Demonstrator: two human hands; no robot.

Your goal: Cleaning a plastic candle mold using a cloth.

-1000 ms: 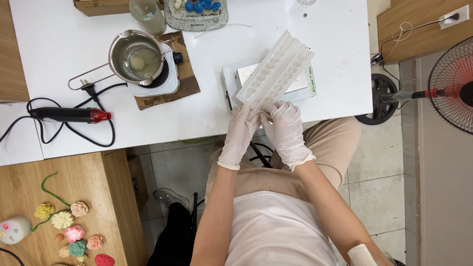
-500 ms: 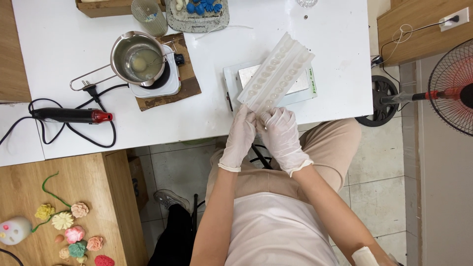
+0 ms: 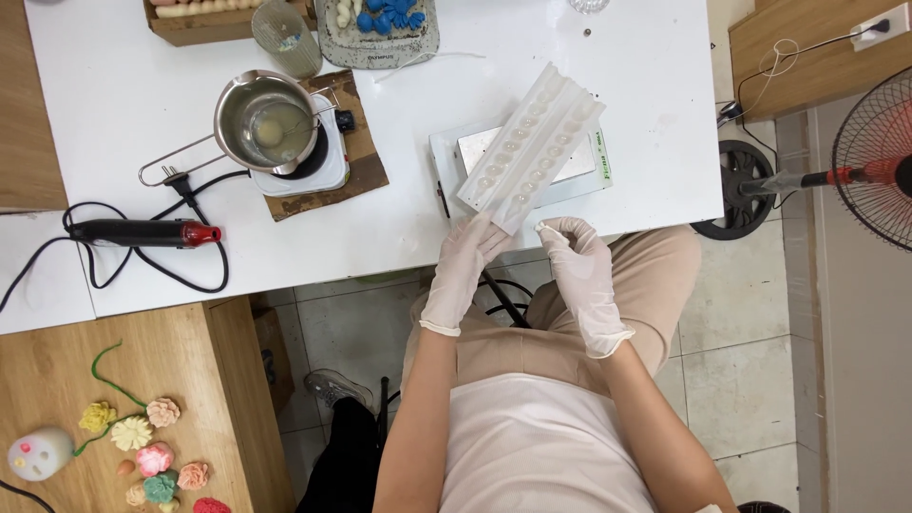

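While the person sits at the white bench [image 3: 123,85], both hands are gloved and work at its near edge. The left hand [image 3: 461,271] is closed on the near end of a long translucent mould [image 3: 532,147], fingers on its lower corner. The mould lies slantwise, its far end up and to the right, resting over a flat scale [image 3: 579,166] that sits on the bench. Rows of small rounded cavities run its length. The right hand [image 3: 579,271] is just beside the mould's near end, apart from the left, thumb and forefinger pinched together; whether a small piece is held between them cannot be told at this distance. To the left on the bench, a steel pot [image 3: 266,119] with a long handle stands on a small white hotplate [image 3: 313,171], which rests on a brown mat [image 3: 366,171]. A heat gun [image 3: 142,233], black with a red tip, lies near the bench's left front, its cord looped beside it. At the far edge stand a tray [image 3: 380,43] of blue and pale pieces, a box [image 3: 199,24] of pale pieces and a glass [image 3: 285,38]. On a lower wooden table [image 3: 190,380] to the left lie coloured flower shapes [image 3: 152,461]. A fan [image 3: 879,157] stands on the floor at right.
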